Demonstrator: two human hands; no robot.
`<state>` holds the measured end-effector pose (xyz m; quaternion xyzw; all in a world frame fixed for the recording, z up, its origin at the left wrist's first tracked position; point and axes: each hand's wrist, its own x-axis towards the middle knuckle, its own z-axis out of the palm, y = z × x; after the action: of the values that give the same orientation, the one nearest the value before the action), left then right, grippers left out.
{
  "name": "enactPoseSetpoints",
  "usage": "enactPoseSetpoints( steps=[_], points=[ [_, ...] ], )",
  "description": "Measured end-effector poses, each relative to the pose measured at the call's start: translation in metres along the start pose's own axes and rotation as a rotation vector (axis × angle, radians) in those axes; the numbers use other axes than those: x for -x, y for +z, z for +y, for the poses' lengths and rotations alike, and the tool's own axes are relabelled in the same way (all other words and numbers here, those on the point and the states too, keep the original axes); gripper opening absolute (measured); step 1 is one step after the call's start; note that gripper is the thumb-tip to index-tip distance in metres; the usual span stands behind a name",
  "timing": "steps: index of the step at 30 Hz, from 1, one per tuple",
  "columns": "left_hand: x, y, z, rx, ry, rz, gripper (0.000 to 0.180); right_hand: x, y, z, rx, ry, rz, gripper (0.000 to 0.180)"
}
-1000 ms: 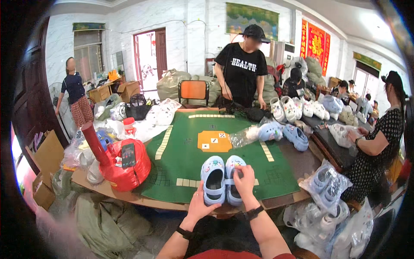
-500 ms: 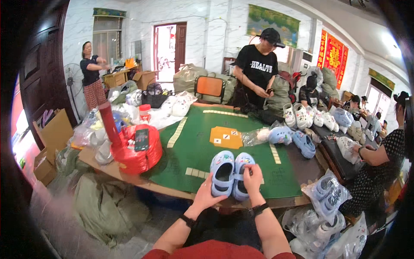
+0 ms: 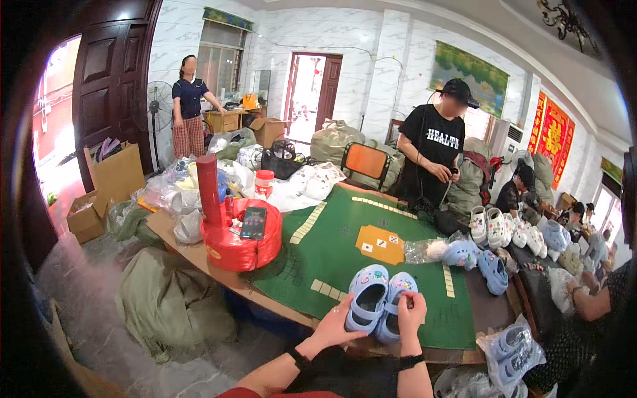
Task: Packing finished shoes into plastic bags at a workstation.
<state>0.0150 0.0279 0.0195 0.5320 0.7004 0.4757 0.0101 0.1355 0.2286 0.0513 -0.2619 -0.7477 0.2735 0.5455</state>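
Note:
Two light blue clogs with small colourful charms on their toes are tilted up side by side over the table's near edge. My left hand (image 3: 336,323) is closed round the side of the left clog (image 3: 367,300), thumb near its heel. Against the right clog (image 3: 393,320), my right hand (image 3: 413,310) has its fingers curled and pinched together by the upper and opening. Whatever lies between those fingertips is hidden. The clogs touch each other. Beneath and behind them lies the green table mat (image 3: 318,255).
To the left stands a big red roll of plastic twine (image 3: 242,247) with a phone (image 3: 253,223) on top. More blue clogs (image 3: 492,272) and white clogs (image 3: 496,225) line the right side. Bagged clogs (image 3: 511,351) are at the lower right. A person in a black cap (image 3: 434,142) stands across the table.
My view has turned left, so the scene sits further right. Both hands keep the same hold at the clogs. The person at the far left has lowered their arms.

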Motion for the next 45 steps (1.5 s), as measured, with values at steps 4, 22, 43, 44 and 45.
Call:
enactPoseSetpoints(
  steps=[4,22,43,44,45],
  points=[
    [-0.002,0.001,-0.003,0.0,-0.009,0.008,0.113,-0.003,0.001,-0.004,-0.022,0.042,-0.018,0.002],
    [-0.005,0.001,-0.004,0.011,-0.002,0.004,0.113,-0.001,0.0,-0.008,-0.036,0.072,-0.002,0.004],
    [-0.007,0.002,0.003,-0.023,-0.081,-0.023,0.118,0.001,-0.023,-0.049,-0.15,-0.405,0.385,0.007],
    [-0.008,0.003,0.0,-0.004,-0.101,-0.048,0.118,-0.005,-0.026,-0.057,-0.406,-0.173,0.519,0.008],
    [-0.01,0.004,0.002,-0.01,-0.079,-0.044,0.118,-0.013,-0.035,-0.07,-0.654,0.067,0.651,0.012]
  ],
)
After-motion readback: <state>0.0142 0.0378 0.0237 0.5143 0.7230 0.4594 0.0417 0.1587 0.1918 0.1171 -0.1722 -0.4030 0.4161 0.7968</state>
